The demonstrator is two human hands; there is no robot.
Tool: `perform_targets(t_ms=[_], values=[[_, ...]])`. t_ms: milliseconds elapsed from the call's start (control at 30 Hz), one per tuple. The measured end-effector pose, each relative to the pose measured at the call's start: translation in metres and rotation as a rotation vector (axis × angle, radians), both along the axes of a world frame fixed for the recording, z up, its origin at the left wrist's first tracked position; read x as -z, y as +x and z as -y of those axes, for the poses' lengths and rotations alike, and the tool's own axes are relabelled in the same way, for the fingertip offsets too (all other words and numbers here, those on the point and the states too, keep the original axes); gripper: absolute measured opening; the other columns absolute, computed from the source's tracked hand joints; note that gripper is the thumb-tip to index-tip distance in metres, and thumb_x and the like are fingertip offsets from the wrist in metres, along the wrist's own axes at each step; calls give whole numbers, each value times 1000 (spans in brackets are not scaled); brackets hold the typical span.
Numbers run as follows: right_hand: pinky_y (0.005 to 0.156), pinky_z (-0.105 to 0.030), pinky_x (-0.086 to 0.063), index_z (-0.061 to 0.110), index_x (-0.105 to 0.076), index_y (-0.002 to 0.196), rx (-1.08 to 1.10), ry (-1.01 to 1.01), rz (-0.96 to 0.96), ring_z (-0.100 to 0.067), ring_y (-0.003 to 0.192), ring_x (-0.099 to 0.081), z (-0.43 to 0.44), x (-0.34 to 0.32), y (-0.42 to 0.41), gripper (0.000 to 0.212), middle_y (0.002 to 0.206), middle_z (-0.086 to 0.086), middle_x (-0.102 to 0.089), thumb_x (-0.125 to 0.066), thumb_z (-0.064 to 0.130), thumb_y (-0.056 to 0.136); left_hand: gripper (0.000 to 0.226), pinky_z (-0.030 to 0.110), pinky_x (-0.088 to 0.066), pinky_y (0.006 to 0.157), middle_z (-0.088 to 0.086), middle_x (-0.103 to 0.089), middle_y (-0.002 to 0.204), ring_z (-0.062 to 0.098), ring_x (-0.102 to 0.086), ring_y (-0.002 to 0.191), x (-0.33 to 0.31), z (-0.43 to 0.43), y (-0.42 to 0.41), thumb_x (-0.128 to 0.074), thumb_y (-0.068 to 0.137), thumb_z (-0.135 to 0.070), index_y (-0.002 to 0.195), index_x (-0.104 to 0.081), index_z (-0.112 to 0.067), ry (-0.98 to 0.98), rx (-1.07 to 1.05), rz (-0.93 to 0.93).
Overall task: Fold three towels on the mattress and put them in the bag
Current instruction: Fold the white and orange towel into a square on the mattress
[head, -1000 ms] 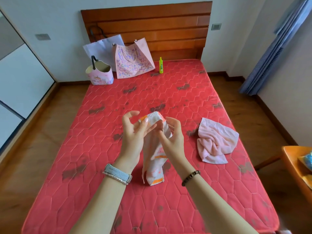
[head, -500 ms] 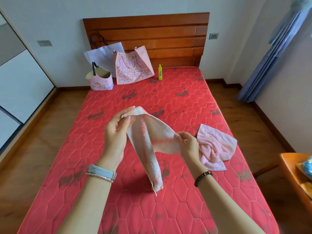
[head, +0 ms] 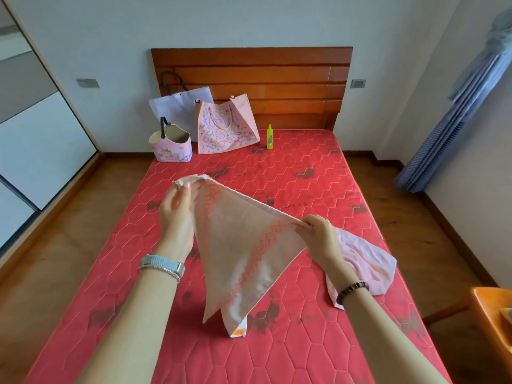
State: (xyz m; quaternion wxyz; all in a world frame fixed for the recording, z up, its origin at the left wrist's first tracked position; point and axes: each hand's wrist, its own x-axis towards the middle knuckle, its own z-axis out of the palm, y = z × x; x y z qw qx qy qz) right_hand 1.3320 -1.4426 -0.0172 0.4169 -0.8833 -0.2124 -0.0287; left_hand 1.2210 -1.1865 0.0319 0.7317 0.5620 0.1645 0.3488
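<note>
Head view: left hand (head: 177,206) and right hand (head: 321,236) each close their grip on a corner of the patterned towel (head: 243,245), held spread above the red mattress (head: 304,189). A pink towel (head: 365,259) lies crumpled alongside. The pink tote bag (head: 225,128) leans near the headboard (head: 277,79), contents hidden.

Illumination: bright, diffuse daylight; src out of view. Shadows soft: towel (head: 243,245) throws a faint dark patch on mattress (head: 304,342) under it. No hard glare; mild sheen on headboard (head: 249,67). Wide-angle lens: walls, floor and curtain (head: 443,128) bow twd frame edges. Centre sharp; corners slightly smeared, w/ compression artefacts.
</note>
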Motion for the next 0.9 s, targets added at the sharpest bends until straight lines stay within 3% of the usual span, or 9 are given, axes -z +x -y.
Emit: perform_targets(t_ms=[133, 233, 433, 500, 600, 633, 733, 800, 900], values=[[50, -15, -35, 7, -71, 82, 140, 122, -26, -15, 61, -49, -9, -28, 31, 10, 68, -1, -61, -68, 15, 87, 25, 21, -54, 86, -2, -78, 99, 12, -72, 100, -22, -20, 20, -41, 107, -13, 102, -65, -14, -86, -19, 56], [46, -7, -37, 11, -72, 88, 194, 200, -27, -5, 57, -49, -21, -58, 49, 6, 71, 3, -62, -68, 15, 88, 26, 24, -53, 90, -3, -78, 98, 12, -72, 101, -32, -37, 29, -40, 108, -13, 101, -65, -15, -50, -22, 81], [58, -11, -42, 19, -72, 91, 189, 370, -1, -5, 75, -59, -43, -104, 63, 5, 80, 12, -65, -68, 21, 88, 25, 28, -52, 98, 2, -75, 106, 17, -69, 111, -54, -55, 27, -39, 108, -17, 109, -64, -11, -33, -32, 161], [59, -7, -42, 21, -70, 89, 174, 404, 12, 3, 74, -57, -46, -113, 59, 4, 78, 17, -62, -66, 20, 90, 25, 31, -50, 103, 5, -74, 110, 19, -68, 115, -58, -56, 21, -42, 107, -17, 109, -67, -14, -51, -65, 165], [59, -3, -43, 19, -70, 91, 147, 466, 29, 14, 69, -55, -44, -118, 48, 6, 78, 20, -61, -64, 19, 91, 18, 32, -50, 105, -11, -77, 102, 11, -68, 109, -55, -58, 12, -51, 104, -24, 106, -68, -19, -29, -183, 60], [59, -4, -44, 19, -70, 90, 141, 484, 28, 16, 68, -55, -43, -117, 43, 7, 78, 19, -61, -64, 18, 92, 17, 30, -51, 103, -11, -77, 103, 10, -68, 107, -52, -58, 8, -55, 102, -28, 107, -68, -19, -18, -235, 17], [62, -13, -46, 19, -70, 84, 150, 490, 1, 6, 69, -54, -36, -102, 30, 11, 75, 14, -63, -62, 17, 91, 26, 14, -51, 87, 11, -65, 130, 9, -64, 114, -37, -51, -9, -63, 98, -29, 114, -70, -10, 48, -338, -28], [67, -22, -46, 20, -71, 84, 158, 462, -36, -2, 75, -55, -29, -83, 20, 11, 76, 11, -64, -62, 22, 90, 26, 11, -49, 88, 1, -68, 123, 0, -63, 110, -23, -42, -25, -62, 99, -28, 118, -69, -13, 82, -339, -73], [70, -25, -46, 24, -69, 82, 189, 430, -82, -4, 76, -56, -14, -44, 1, 9, 75, 14, -64, -63, 24, 89, 14, 23, -50, 96, -15, -71, 104, -1, -64, 103, 14, -30, -54, -64, 96, -36, 106, -73, -32, 107, -296, -175]])
